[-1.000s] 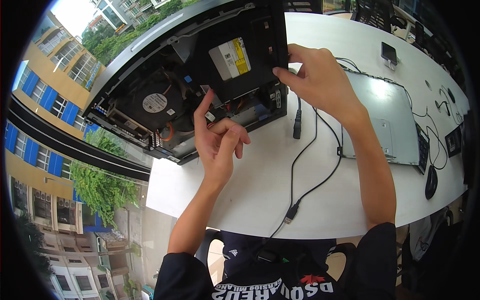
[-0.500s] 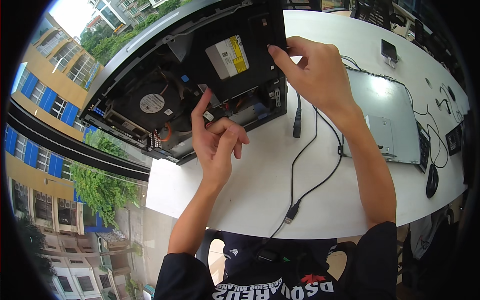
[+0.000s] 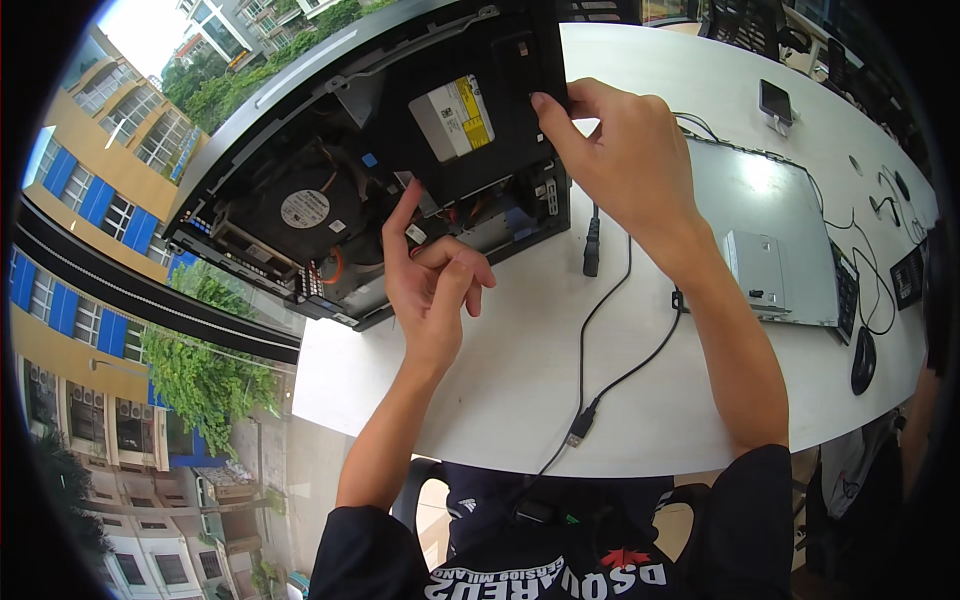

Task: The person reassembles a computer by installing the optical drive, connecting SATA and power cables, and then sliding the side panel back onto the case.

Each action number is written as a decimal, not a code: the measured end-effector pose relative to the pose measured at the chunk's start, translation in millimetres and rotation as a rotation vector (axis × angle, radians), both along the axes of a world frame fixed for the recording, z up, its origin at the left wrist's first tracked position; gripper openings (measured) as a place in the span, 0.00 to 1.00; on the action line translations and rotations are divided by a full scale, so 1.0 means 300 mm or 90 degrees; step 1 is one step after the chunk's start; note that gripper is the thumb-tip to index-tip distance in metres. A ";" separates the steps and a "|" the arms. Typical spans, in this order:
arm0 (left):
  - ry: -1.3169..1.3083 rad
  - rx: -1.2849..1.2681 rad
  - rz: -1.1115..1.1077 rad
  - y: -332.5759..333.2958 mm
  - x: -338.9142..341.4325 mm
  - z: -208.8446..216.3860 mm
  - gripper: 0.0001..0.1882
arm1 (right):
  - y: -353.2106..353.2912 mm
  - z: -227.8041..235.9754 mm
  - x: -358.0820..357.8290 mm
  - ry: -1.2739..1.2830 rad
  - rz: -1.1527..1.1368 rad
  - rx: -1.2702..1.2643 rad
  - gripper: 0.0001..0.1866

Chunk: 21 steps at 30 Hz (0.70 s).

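Observation:
An opened black desktop computer case (image 3: 230,235) stands tilted at the table's left end, its inside toward me. It holds an optical drive (image 3: 395,105) with a white and yellow label (image 3: 452,118) and a round fan (image 3: 305,208). My left hand (image 3: 430,275) is in front of the case's lower part. Its index finger reaches up to a small metal tab by the drive's lower edge, the other fingers loosely bent and holding nothing. My right hand (image 3: 630,150) grips the case's right edge, thumb on the drive's end; the other fingertips are hidden behind that edge.
On the white table (image 3: 510,390) lie a black power plug (image 3: 591,250), a USB cable (image 3: 580,425) and a grey metal side panel (image 3: 760,220). A mouse (image 3: 863,368), a phone (image 3: 775,98) and thin cables lie farther right. A window (image 3: 150,270) borders the left.
The case's right end and my right hand have shifted slightly left. The cable and plug moved a little left too. My left hand stays almost in place.

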State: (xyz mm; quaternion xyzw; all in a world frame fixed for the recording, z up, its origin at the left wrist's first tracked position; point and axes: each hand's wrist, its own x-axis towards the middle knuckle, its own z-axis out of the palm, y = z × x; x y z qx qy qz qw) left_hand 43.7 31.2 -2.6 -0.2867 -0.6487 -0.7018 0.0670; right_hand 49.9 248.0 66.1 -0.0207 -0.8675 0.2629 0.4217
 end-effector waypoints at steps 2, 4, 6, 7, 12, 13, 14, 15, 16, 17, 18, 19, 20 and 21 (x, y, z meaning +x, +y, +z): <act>-0.002 0.003 -0.002 -0.002 -0.003 -0.001 0.40 | 0.000 0.008 0.007 0.025 -0.002 0.003 0.19; 0.001 -0.004 0.004 -0.006 -0.003 0.000 0.40 | -0.002 0.029 0.018 0.050 -0.002 0.007 0.17; -0.002 -0.001 -0.002 -0.001 0.000 0.002 0.39 | -0.009 0.068 0.040 0.239 0.032 0.001 0.13; -0.004 0.002 -0.006 -0.003 0.000 0.003 0.39 | -0.004 0.080 0.061 0.218 0.046 0.030 0.12; -0.027 0.013 -0.026 -0.020 0.003 0.016 0.39 | -0.070 0.094 0.095 0.196 0.119 -0.006 0.19; -0.043 0.023 -0.050 -0.021 0.004 0.019 0.39 | -0.082 0.091 0.100 0.135 0.144 -0.051 0.20; -0.043 0.024 -0.051 -0.015 0.006 0.018 0.39 | -0.087 0.088 0.102 0.074 0.168 -0.096 0.22; -0.032 0.017 -0.030 -0.004 0.006 0.015 0.39 | -0.086 0.081 0.102 0.074 0.197 -0.105 0.26; -0.020 0.008 -0.005 -0.002 0.006 0.012 0.39 | -0.091 0.083 0.106 0.075 0.200 -0.105 0.26; -0.020 0.008 -0.003 -0.004 0.004 0.010 0.39 | -0.096 0.088 0.114 0.045 0.207 -0.108 0.28; -0.016 0.007 -0.003 -0.006 0.003 0.007 0.39 | -0.102 0.092 0.123 0.015 0.214 -0.110 0.30; -0.013 0.007 -0.006 -0.005 0.002 0.006 0.39 | -0.106 0.096 0.132 0.015 0.213 -0.110 0.30; -0.013 0.007 -0.007 -0.008 0.002 0.009 0.39 | -0.112 0.101 0.140 -0.015 0.230 -0.124 0.32; -0.028 0.013 -0.027 -0.014 0.002 0.013 0.39 | -0.117 0.104 0.144 -0.046 0.248 -0.139 0.33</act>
